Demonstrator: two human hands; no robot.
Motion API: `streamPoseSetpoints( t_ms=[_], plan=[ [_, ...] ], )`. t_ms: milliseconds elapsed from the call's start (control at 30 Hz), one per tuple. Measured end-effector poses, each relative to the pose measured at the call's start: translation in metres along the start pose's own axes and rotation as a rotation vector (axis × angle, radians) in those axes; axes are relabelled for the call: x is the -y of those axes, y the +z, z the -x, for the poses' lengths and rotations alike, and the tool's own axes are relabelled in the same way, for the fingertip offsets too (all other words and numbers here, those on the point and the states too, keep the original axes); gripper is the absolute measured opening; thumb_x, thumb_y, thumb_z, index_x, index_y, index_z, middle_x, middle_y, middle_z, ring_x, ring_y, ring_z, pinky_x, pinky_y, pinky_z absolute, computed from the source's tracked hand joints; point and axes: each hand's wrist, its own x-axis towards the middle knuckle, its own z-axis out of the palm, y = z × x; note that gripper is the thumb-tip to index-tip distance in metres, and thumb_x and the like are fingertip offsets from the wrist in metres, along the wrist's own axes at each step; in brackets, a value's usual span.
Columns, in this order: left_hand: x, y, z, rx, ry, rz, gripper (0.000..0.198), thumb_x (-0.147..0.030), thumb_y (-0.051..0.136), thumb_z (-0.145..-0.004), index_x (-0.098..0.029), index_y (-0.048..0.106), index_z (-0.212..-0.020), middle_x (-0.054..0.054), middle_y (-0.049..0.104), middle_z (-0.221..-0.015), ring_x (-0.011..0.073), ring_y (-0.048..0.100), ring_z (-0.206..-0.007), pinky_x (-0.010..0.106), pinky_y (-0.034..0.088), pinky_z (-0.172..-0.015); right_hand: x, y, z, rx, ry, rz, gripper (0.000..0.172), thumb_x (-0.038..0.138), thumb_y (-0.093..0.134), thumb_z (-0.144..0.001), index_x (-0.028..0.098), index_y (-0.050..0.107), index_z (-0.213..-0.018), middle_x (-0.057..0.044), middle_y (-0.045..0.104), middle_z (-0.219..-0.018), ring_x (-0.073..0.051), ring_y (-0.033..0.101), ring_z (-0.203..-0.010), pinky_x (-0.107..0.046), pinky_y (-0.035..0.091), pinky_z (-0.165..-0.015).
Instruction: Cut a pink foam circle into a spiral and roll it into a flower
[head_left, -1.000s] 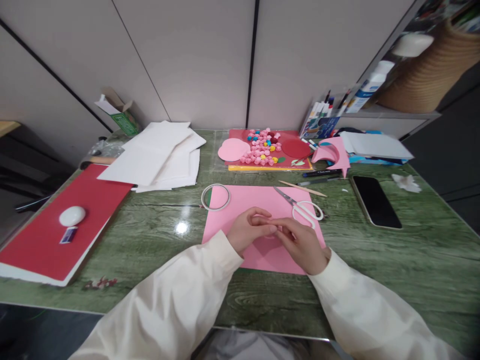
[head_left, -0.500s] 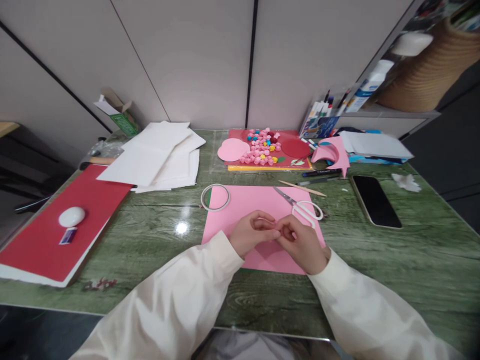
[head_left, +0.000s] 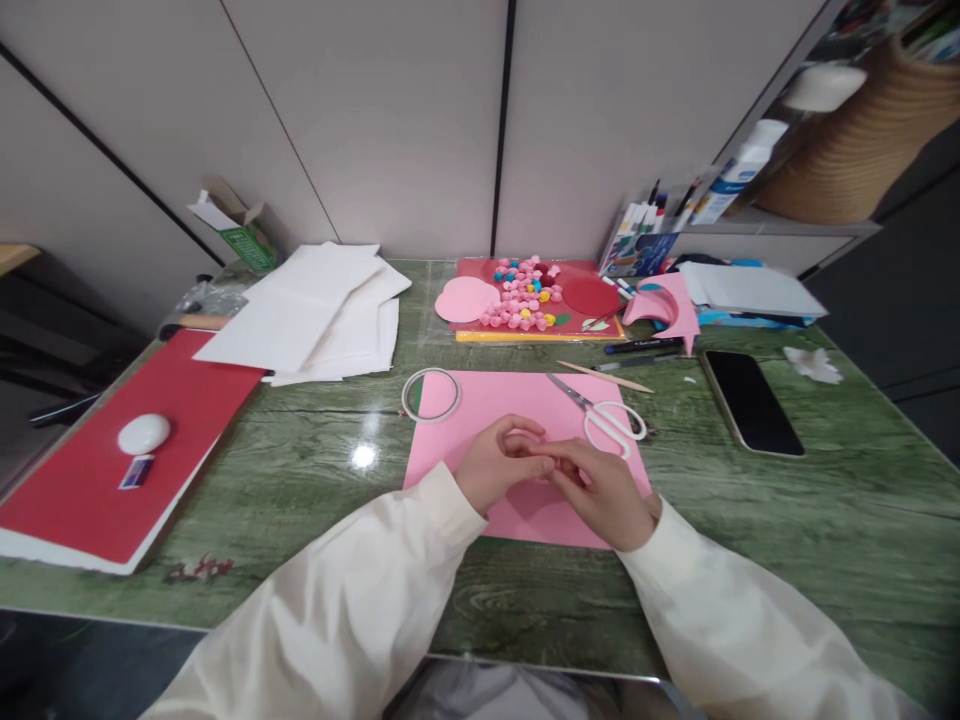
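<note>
- Over the pink sheet (head_left: 517,395), mid-table: L hand (head_left: 499,462) and R hand (head_left: 606,492) meet, fingertips touching or nearly so.
- L fingers curled, thumb drawn in close to them; R fingers bent likewise, thumb & index near the L tips (whether a small bit is pinched there, can't tell).
- Pink sheet lies flat under both hands; scissors (head_left: 589,404) w/ white handles rest on its R side, approx. beside R hand; tape roll (head_left: 405,396) overlaps its far L corner.
- Marker pack (head_left: 640,250) by the wall: pens etc. upright in it. Green box (head_left: 250,246) at far L, flaps up (inside hidden). Tan basket (head_left: 840,150) up on the R ledge, contents too cut off to name.
- Behind the sheet, a red folder (head_left: 480,268) bears a heap of small balls (head_left: 525,300) (mostly pink, some yellow & blue), plus a pink cutout (head_left: 466,299) and red disc (head_left: 592,295).
- Table (head_left: 337,530): green, wood-grain, shiny. Wooden stick (head_left: 604,376) just past the scissors; phone (head_left: 753,403) on R, screen dark; white sheets (head_left: 300,310) piled far L; red card (head_left: 195,390) nearer, w/ white lump (head_left: 143,434) on it.
- Grey panel wall (head_left: 390,120) behind.
</note>
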Motion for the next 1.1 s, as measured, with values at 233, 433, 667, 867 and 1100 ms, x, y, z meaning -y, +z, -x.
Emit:
streamPoseSetpoints(
  t_ms=[233, 433, 667, 867, 1100],
  plan=[
    [-0.0027, 0.0009, 0.0006, -0.019, -0.014, -0.008, 0.035, -0.015, 0.071, -0.056, -0.014, 0.051, -0.084, -0.001, 0.061, -0.066, 0.009, 0.058, -0.062, 0.024, 0.044, -0.065, 0.0033, -0.0019, -0.0004, 0.003, -0.002, 0.011, 0.024, 0.019, 0.048, -0.082, 0.022, 0.059, -0.103, -0.002, 0.062, -0.074, -0.013, 0.049, -0.059, -0.024, 0.039, -0.058],
    [-0.0009, 0.0003, 0.0005, -0.018, -0.015, 0.019, 0.035, -0.015, 0.071, -0.057, -0.014, 0.052, -0.085, 0.0, 0.062, -0.067, 0.0097, 0.058, -0.061, 0.026, 0.044, -0.066, -0.0014, 0.0009, 0.001, -0.069, 0.051, 0.062, 0.015, 0.02, 0.051, -0.079, 0.021, 0.06, -0.091, 0.001, 0.055, -0.061, -0.013, 0.049, -0.058, -0.023, 0.038, -0.054],
    [0.0014, 0.0029, 0.0022, -0.016, -0.056, 0.024, 0.037, -0.015, 0.074, -0.052, -0.013, 0.053, -0.082, -0.001, 0.061, -0.066, 0.0088, 0.057, -0.063, 0.024, 0.043, -0.065, -0.0031, 0.0024, 0.0022, -0.078, 0.109, 0.087, 0.008, 0.027, 0.055, -0.077, 0.02, 0.056, -0.074, 0.003, 0.048, -0.054, -0.012, 0.047, -0.053, -0.021, 0.035, -0.049],
    [0.0035, 0.0029, 0.001, -0.014, -0.045, -0.017, 0.038, -0.016, 0.075, -0.05, -0.014, 0.053, -0.081, -0.001, 0.062, -0.066, 0.009, 0.057, -0.063, 0.024, 0.042, -0.065, -0.0032, 0.0021, 0.0016, -0.069, 0.108, 0.084, 0.01, 0.027, 0.057, -0.075, 0.02, 0.051, -0.07, 0.004, 0.047, -0.053, -0.011, 0.046, -0.051, -0.021, 0.034, -0.049],
    [0.0, 0.0006, 0.0006, -0.076, -0.039, 0.05, 0.036, -0.015, 0.073, -0.053, -0.014, 0.052, -0.082, 0.0, 0.064, -0.065, 0.0095, 0.058, -0.061, 0.024, 0.042, -0.065, 0.0022, -0.0003, -0.0002, -0.09, 0.071, 0.031, 0.008, 0.023, 0.053, -0.078, 0.02, 0.056, -0.085, 0.004, 0.046, -0.054, -0.012, 0.047, -0.052, -0.022, 0.037, -0.052]
  ],
)
